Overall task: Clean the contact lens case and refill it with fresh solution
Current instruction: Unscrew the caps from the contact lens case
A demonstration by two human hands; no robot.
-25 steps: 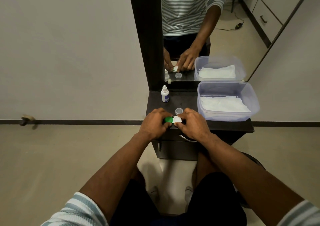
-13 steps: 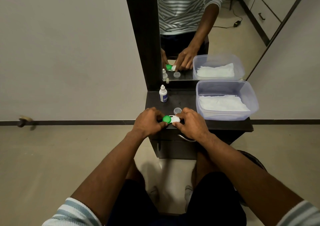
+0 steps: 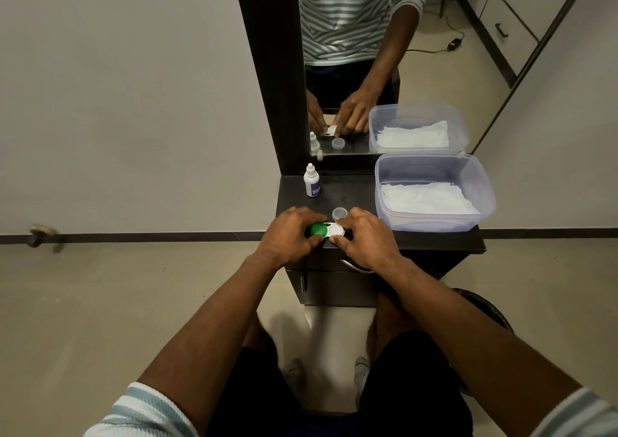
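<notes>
A white contact lens case (image 3: 335, 230) lies near the front edge of the dark dresser top (image 3: 354, 189). On its left well sits a green cap (image 3: 318, 229), which my left hand (image 3: 290, 234) grips with curled fingers. My right hand (image 3: 365, 237) pinches the white right side of the case. A small clear cap (image 3: 339, 213) lies just behind the case. A white solution bottle (image 3: 311, 181) with a blue label stands upright at the back left, its nozzle bare.
A clear plastic tub (image 3: 434, 165) holding white tissue fills the right of the dresser top. A mirror (image 3: 368, 52) rises behind and reflects my hands. A drawer handle (image 3: 356, 267) sits below the front edge. My knees are under the dresser.
The green cap has turned a little under my left fingers and shows more fully. Both hands stay on the case at the same spot.
</notes>
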